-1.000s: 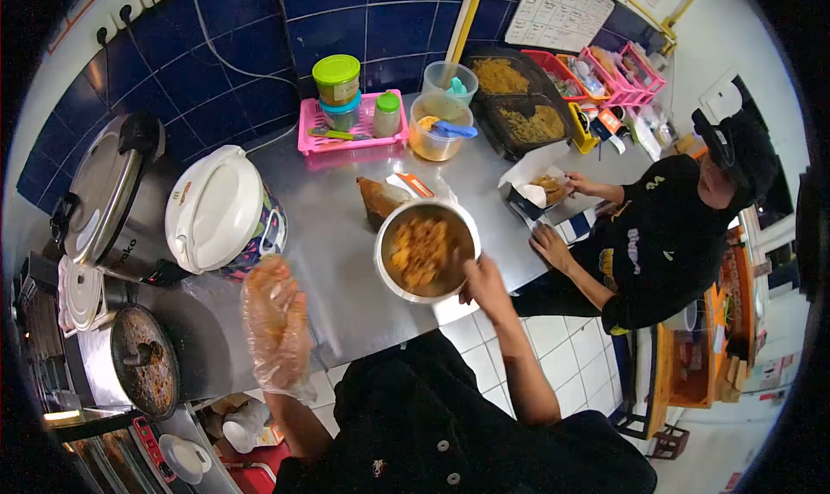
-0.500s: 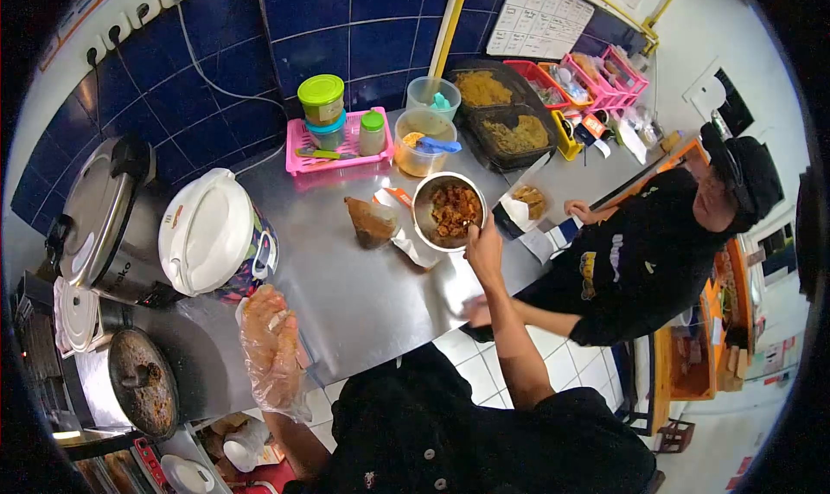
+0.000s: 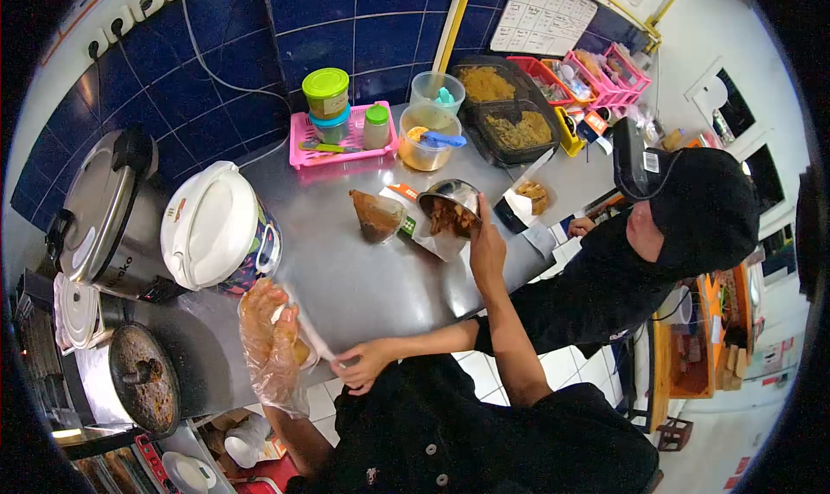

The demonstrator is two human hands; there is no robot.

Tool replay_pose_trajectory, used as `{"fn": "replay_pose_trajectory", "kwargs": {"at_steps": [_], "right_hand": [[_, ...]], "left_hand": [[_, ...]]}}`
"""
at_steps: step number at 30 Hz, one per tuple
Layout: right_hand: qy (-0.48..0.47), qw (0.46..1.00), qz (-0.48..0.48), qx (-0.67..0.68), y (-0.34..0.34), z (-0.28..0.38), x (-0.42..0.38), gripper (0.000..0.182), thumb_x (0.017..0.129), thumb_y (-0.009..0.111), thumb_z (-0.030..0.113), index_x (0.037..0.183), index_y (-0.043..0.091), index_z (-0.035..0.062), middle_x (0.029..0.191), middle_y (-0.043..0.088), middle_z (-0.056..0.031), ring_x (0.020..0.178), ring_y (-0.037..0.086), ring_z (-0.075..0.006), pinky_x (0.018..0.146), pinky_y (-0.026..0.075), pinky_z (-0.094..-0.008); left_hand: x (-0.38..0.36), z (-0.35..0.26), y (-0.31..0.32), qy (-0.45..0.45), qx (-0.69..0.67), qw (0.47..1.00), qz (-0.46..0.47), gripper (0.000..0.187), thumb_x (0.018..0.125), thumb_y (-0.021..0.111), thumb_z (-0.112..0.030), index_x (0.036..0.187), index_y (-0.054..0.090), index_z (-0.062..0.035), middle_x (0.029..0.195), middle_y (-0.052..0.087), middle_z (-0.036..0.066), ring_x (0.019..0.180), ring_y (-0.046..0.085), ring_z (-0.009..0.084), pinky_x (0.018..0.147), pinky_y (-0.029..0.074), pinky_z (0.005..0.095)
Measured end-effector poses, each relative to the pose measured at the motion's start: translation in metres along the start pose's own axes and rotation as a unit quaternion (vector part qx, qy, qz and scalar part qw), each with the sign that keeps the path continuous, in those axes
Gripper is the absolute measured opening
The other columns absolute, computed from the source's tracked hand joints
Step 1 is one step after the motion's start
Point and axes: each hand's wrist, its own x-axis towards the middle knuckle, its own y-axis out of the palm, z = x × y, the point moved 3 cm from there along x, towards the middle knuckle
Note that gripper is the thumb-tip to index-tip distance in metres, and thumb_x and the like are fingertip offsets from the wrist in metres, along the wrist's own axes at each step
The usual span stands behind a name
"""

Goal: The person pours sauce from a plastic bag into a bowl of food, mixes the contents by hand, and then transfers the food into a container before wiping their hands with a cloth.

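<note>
My right hand (image 3: 487,243) grips the rim of a metal bowl (image 3: 449,198), tilted over an open paper box (image 3: 439,245). Brown pieces of food (image 3: 451,218) lie at the bowl's lowered edge and over the box. Beside the box is a brown cone-shaped item (image 3: 377,216) with a clear wrapping. At the counter's front edge my left hand (image 3: 273,343), in a clear plastic glove, has its fingers curled; something pale shows at them, too unclear to name. A co-worker's hand (image 3: 365,364) touches a whitish strip (image 3: 316,334) next to my left hand.
A co-worker (image 3: 605,278) leans in from the right. A white-lidded container (image 3: 209,226) and large cooker (image 3: 130,191) stand left. Behind are a pink tray (image 3: 350,156), plastic tubs (image 3: 424,155) and a black food tray (image 3: 501,152). Another food box (image 3: 529,202) lies right.
The bowl has gone from upright to tipped over the paper box. The co-worker has bent forward and reached left, bringing a hand close to my left hand.
</note>
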Motion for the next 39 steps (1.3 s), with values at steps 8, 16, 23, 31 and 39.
{"fn": "replay_pose_trajectory", "kwargs": {"at_steps": [8, 16, 23, 31, 39], "right_hand": [[-0.068, 0.996, -0.049, -0.041, -0.009, -0.006, -0.001, 0.072, 0.091, 0.052, 0.005, 0.153, 0.027, 0.0324, 0.084, 0.059, -0.0188, 0.07, 0.062, -0.0393, 0.063, 0.051, -0.0498], [-0.102, 0.993, -0.039, -0.051, -0.024, -0.007, -0.005, 0.075, 0.089, 0.056, 0.004, 0.153, 0.03, 0.0325, 0.082, 0.055, -0.0178, 0.071, 0.06, -0.0401, 0.063, 0.049, -0.0505], [-0.135, 0.989, -0.038, -0.054, -0.046, 0.005, 0.014, 0.076, 0.088, 0.06, 0.006, 0.152, 0.032, 0.0362, 0.088, 0.054, -0.0183, 0.077, 0.061, -0.0404, 0.069, 0.05, -0.0499], [0.06, 0.941, 0.0, 0.334, -0.12, 0.071, 0.023, 0.062, 0.093, 0.044, 0.004, 0.152, 0.028, 0.0137, 0.088, 0.068, -0.0198, 0.056, 0.066, -0.0231, 0.053, 0.055, -0.0357], [0.086, 0.824, 0.236, 0.509, -0.093, 0.118, -0.025, 0.028, 0.096, 0.039, 0.01, 0.121, 0.043, -0.0003, 0.075, 0.062, -0.0153, 0.046, 0.061, -0.0184, 0.04, 0.051, -0.0298]], "left_hand": [[0.0, 0.0, -0.032, 0.011, -0.031, 0.999, -0.027, 0.055, 0.088, 0.067, -0.018, 0.137, 0.045, -0.0043, 0.115, 0.053, 0.01, 0.108, 0.052, 0.0197, 0.092, 0.051, 0.0356], [-0.003, -0.003, -0.046, 0.021, 0.042, 0.998, -0.051, 0.048, 0.096, 0.059, -0.027, 0.137, 0.047, -0.0047, 0.12, 0.057, 0.01, 0.108, 0.056, 0.0194, 0.09, 0.052, 0.0373], [-0.007, -0.008, -0.05, 0.052, 0.036, 0.997, -0.046, 0.051, 0.095, 0.06, -0.028, 0.139, 0.045, -0.0054, 0.117, 0.058, 0.008, 0.109, 0.056, 0.0193, 0.091, 0.051, 0.0379], [-0.038, -0.03, -0.075, 0.081, -0.002, 0.99, -0.117, 0.052, 0.095, 0.06, -0.027, 0.14, 0.044, -0.0057, 0.117, 0.057, 0.007, 0.108, 0.057, 0.0186, 0.092, 0.051, 0.0377], [-0.102, -0.053, -0.107, 0.059, -0.024, 0.974, -0.219, 0.05, 0.094, 0.063, -0.023, 0.138, 0.046, -0.0061, 0.113, 0.058, 0.005, 0.105, 0.057, 0.0172, 0.09, 0.05, 0.0363]]}}
